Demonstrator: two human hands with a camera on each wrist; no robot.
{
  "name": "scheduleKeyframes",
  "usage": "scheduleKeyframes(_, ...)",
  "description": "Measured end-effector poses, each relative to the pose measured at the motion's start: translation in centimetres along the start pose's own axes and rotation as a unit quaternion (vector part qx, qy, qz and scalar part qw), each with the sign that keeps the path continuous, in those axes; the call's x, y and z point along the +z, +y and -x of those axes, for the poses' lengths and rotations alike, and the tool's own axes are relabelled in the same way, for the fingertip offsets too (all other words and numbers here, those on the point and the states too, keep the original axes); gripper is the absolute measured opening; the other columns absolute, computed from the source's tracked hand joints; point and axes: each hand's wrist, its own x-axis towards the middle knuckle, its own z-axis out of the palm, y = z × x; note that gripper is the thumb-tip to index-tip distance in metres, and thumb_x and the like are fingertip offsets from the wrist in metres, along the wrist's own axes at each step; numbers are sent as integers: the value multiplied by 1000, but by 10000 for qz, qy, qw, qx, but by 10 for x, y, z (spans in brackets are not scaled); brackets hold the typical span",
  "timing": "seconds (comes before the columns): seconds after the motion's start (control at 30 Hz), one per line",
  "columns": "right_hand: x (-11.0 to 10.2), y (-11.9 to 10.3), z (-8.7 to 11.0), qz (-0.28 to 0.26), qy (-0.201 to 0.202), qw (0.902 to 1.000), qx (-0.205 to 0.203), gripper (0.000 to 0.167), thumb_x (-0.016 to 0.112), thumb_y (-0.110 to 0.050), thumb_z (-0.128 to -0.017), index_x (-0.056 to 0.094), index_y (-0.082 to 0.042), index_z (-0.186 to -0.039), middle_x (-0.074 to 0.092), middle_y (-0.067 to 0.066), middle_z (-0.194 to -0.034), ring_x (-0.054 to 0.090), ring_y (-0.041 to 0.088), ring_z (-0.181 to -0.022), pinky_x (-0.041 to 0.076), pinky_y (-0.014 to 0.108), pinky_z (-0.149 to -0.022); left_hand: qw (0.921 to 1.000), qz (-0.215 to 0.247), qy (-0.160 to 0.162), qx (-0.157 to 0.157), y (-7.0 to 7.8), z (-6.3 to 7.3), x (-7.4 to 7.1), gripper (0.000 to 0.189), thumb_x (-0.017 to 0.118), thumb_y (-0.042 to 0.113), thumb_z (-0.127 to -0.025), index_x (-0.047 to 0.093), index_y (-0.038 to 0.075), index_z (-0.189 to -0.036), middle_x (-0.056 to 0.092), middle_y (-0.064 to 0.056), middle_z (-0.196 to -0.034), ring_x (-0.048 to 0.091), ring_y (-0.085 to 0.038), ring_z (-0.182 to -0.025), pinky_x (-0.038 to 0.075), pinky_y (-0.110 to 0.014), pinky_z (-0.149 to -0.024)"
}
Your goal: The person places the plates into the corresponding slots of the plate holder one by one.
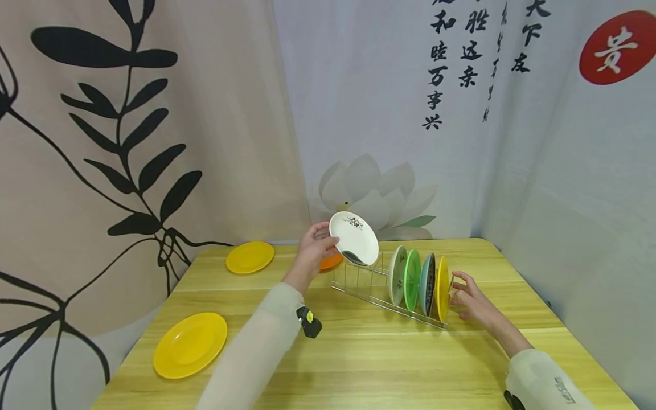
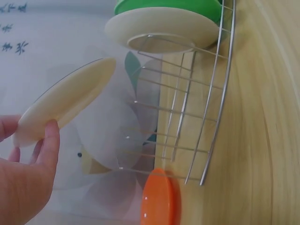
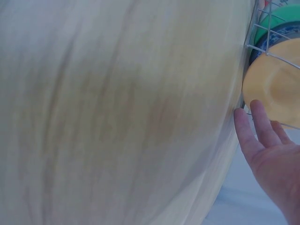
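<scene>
- Head view: the left hand pinches a white plate by its near edge, clamped between thumb and fingers, and holds it tilted above the left end of the wire rack.
- In the same view, a cream plate, a green plate, a blue patterned plate and a racked yellow plate stand on edge in the right part of the rack. Two loose yellow plates, one farther and one nearer, lie flat on the left of the table; an orange plate lies partly hidden behind the held one.
- The step in hand looks like handling the white plate at the rack; whether it is going in or coming out, this moment alone cannot tell.
- Left wrist view: the white plate's underside shows, apart from the wires and from the cream plate. Seating it would call for turning it upright, parallel to the cream plate, then lowering it between wires.
- Right wrist view: the right hand has its fingers apart and lightly bent beside the rack's right end; I cannot tell whether they touch the wire. Steadying that end would suit the next move.
</scene>
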Motion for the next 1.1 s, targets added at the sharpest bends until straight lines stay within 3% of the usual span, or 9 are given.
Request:
scheduleKeyframes(0.37, 1, -2, 1, 24, 27, 10000, 84, 70, 41, -21, -97, 3, -14, -155, 10, 35, -156, 41, 55, -129, 46, 66, -93, 9994, -328, -61, -11, -7, 0, 22, 50, 66, -13, -85, 54, 1, -131, 57, -23, -120, 62, -24, -87, 60, -37, -78)
scheduleKeyframes(0.67, 2, -3, 2, 24, 13, 10000, 36, 70, 41, -21, -98, 3, -11, -156, 10, 36, -156, 42, 55, -128, 46, 67, -92, 9950, -795, -526, 281, -21, 3, 38, 43, 64, -13, -86, 55, -2, -127, 62, -22, -118, 62, -23, -92, 60, -37, -75)
scheduleKeyframes(0.87, 1, 0, 0, 6, -14, 10000, 6, 69, 40, -23, -100, 2, -11, -156, 9, 37, -155, 42, 55, -128, 47, 67, -91, 9914, -1107, -622, 322, -29, 5, 43, 40, 67, -9, -87, 59, 0, -125, 66, -20, -115, 64, -22, -91, 59, -41, -77)
scheduleKeyframes(1.1, 0, 0, -1, 10, -8, 10000, -13, 69, 40, -23, -99, 1, -10, -156, 9, 38, -155, 43, 55, -128, 47, 67, -90, 9908, -1109, -715, 307, -33, 8, 48, 38, 67, -6, -88, 61, 0, -125, 65, -20, -117, 63, -19, -88, 58, -33, -72)
